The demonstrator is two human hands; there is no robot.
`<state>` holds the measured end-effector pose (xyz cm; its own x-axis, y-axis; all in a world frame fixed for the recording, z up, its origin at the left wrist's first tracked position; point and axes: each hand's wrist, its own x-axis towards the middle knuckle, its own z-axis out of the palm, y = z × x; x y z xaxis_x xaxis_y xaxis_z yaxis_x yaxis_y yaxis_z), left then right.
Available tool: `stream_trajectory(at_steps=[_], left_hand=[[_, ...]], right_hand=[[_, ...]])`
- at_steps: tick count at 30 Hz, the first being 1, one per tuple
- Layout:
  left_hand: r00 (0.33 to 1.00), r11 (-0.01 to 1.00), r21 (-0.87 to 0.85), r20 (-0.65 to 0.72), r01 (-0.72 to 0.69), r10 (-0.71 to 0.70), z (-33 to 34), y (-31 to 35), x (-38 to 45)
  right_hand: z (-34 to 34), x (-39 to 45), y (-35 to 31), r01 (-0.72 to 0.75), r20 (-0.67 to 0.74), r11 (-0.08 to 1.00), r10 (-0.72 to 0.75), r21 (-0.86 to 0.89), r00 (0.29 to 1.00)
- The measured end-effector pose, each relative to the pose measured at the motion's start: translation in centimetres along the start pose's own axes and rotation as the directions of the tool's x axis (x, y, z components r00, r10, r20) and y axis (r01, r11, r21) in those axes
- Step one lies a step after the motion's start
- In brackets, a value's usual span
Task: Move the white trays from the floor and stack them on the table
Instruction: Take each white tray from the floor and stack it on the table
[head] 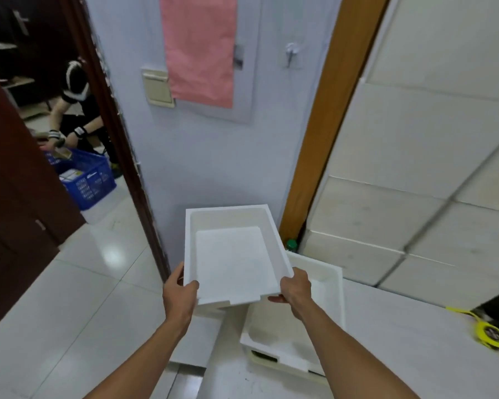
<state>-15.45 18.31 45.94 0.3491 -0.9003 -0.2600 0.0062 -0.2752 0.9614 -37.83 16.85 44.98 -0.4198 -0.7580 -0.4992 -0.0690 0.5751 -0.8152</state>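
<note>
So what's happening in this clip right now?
A person holds a white tray in the air with both hands, left hand and right hand gripping its near corners. It hangs beside the tray stack already on the table, not yet set down. A yellow tape measure lies nearby.

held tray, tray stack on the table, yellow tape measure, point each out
held tray (231,254): head view, on its inner floor
tray stack (294,349): head view, on the top tray's near floor
yellow tape measure (491,335): head view, on its round case
</note>
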Motion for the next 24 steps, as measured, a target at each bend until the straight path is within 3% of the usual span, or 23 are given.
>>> stream_trajectory(at_steps=[8, 13, 16, 24], left_hand=[[0.986, 0.992, 0.117, 0.167, -0.046, 0.026, 5.4, -2.3, -4.3], [0.989, 0.985, 0.168, 0.15, -0.036, 0.011, 5.6, -4.4, -6.6], [0.985, 0.982, 0.171, 0.167, -0.083, 0.054, 5.4, -4.8, -7.6], [0.917, 0.944, 0.279, 0.396, -0.174, 0.052, 6.8, -5.5, -5.9]], right_hand=[[-8.0, -1.5, 4.4, -0.012, -0.152, 0.997, 0.001, -0.073, 0.988], [-9.4, -2.5, 5.3, 0.035, -0.156, 0.989, -0.057, -0.142, 0.986], [-9.6, -2.7, 7.0, -0.015, -0.159, 0.984, -0.013, -0.175, 0.987], [-11.8, -1.9, 10.0, -0.127, -0.237, 0.959, 0.066, -0.252, 0.969]])
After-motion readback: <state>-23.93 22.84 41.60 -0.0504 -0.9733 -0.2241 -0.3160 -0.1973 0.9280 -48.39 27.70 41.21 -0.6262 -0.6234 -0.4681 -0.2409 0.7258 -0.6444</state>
